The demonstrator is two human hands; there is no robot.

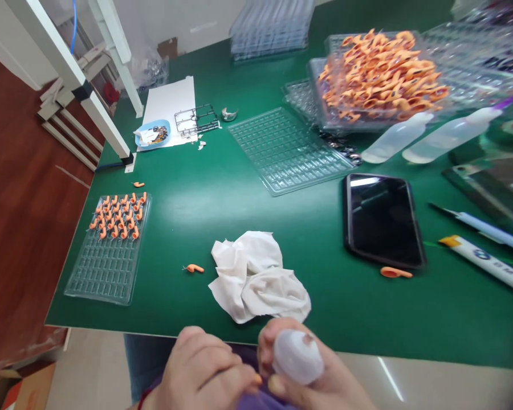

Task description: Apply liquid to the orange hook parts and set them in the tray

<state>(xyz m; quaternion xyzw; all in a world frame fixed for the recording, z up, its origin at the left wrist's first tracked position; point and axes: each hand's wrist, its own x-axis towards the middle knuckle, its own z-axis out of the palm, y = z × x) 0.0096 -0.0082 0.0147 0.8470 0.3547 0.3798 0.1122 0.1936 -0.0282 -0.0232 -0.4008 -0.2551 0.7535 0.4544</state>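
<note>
At the table's near edge, my left hand (209, 367) is closed, with a bit of a small orange plastic part (257, 378) showing at its fingertips. Most of that part is hidden by the fingers. My right hand (329, 373) wraps round a translucent white squeeze bottle (297, 359), close beside the left hand. Just beyond both hands lies a crumpled white cloth (256, 279). A loose orange part (194, 268) with thin ends sticking out rests left of the cloth. Another orange part (395, 273) lies by the lower edge of a black phone (382, 219).
A clear tray (100, 273) at left holds rows of orange parts. Far right, another tray (320, 105) carries a heap of them, near two squeeze bottles (451, 136). A flat clear tray (288, 151) lies mid-table. A white post (106, 128) stands at the left edge.
</note>
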